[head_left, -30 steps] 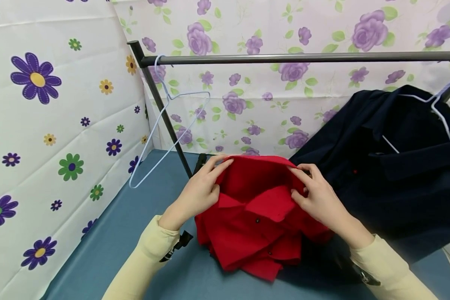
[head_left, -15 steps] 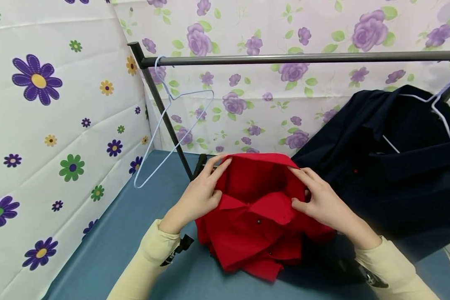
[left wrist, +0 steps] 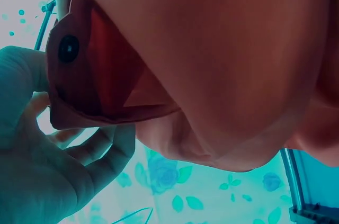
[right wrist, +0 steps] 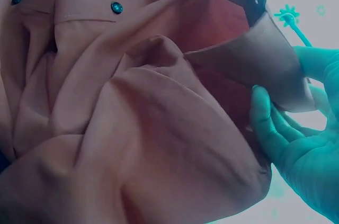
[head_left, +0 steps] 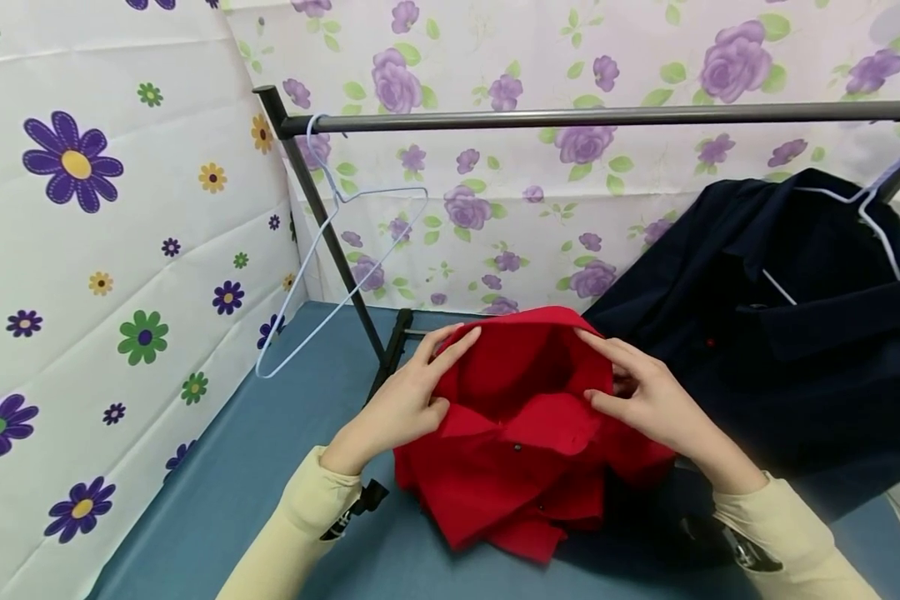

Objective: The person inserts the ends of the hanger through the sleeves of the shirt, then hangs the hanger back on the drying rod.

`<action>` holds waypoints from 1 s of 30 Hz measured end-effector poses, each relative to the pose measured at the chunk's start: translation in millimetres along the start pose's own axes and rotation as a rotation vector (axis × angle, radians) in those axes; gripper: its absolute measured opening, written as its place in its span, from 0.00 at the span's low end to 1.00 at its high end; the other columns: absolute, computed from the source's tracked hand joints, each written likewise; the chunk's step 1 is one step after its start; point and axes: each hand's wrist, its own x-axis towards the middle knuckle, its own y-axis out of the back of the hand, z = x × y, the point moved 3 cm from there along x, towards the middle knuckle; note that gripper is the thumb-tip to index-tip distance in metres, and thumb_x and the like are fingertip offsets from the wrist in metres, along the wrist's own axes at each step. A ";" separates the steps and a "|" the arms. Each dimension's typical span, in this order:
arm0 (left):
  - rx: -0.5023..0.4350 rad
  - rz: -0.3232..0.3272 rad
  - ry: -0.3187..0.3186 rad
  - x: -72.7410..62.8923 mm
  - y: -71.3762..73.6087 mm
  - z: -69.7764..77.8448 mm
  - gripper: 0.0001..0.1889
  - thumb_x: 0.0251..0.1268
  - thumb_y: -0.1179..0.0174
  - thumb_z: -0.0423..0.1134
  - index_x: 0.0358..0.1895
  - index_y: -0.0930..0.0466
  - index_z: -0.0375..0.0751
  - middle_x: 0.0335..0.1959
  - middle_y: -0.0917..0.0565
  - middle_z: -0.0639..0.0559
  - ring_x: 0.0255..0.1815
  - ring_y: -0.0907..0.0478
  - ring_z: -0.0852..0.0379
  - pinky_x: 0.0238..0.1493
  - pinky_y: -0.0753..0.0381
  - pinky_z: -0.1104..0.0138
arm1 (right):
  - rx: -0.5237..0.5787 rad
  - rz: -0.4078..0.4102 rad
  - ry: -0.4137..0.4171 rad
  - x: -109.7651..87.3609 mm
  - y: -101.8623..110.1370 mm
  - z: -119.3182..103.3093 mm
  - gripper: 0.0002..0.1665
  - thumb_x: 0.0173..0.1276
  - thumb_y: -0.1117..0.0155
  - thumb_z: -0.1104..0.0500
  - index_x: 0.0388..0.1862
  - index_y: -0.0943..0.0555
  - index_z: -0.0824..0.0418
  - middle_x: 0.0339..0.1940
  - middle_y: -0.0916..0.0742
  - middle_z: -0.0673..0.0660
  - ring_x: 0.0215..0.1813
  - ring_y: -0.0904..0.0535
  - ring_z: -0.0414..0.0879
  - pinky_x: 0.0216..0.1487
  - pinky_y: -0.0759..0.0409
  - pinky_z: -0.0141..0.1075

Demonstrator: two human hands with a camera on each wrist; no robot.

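A red buttoned shirt lies bunched in the middle of the head view, its collar raised and spread into a wide opening. My left hand holds the left side of that collar, with fingers along the outer edge and the thumb lower down. On the opposite side my right hand grips the collar between thumb and fingers. The left wrist view shows the hand around a collar flap with a dark button. In the right wrist view, the thumb of the hand lies against the collar.
Behind the shirt stands a rack with a grey rail. A pale blue hanger hangs at its left end. A navy shirt hangs on another hanger at the right. Blue cloth covers the surface; patterned sheets line the walls.
The collar opening has been drawn a little wider and rounder. My left fingers have shifted slightly right and down along its edge. The left hanger sways slightly.
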 end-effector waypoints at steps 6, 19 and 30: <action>-0.068 -0.007 0.017 0.7 -1.9 1.4 0.55 0.58 0.47 0.18 0.81 0.56 0.71 0.78 0.47 0.56 0.13 0.42 0.62 0.19 0.32 0.69 | 0.049 0.034 -0.040 2.0 -4.9 0.5 0.42 0.67 0.29 0.65 0.78 0.33 0.49 0.31 0.22 0.52 0.28 0.28 0.39 0.29 0.27 0.31; -0.176 0.023 0.032 3.7 -3.3 7.7 0.52 0.61 0.44 0.19 0.82 0.54 0.68 0.72 0.42 0.51 0.24 0.32 0.58 0.23 0.27 0.68 | 0.097 0.170 -0.131 6.8 -9.6 -0.2 0.34 0.78 0.40 0.57 0.78 0.35 0.36 0.65 0.19 0.57 0.44 0.15 0.38 0.38 0.20 0.29; -0.184 0.004 -0.003 2.8 -5.5 13.0 0.53 0.60 0.43 0.19 0.82 0.55 0.64 0.72 0.42 0.50 0.52 0.32 0.56 0.26 0.26 0.68 | 0.065 0.240 -0.193 9.6 -7.5 -0.7 0.24 0.82 0.49 0.49 0.73 0.29 0.35 0.70 0.23 0.47 0.61 0.23 0.34 0.54 0.27 0.20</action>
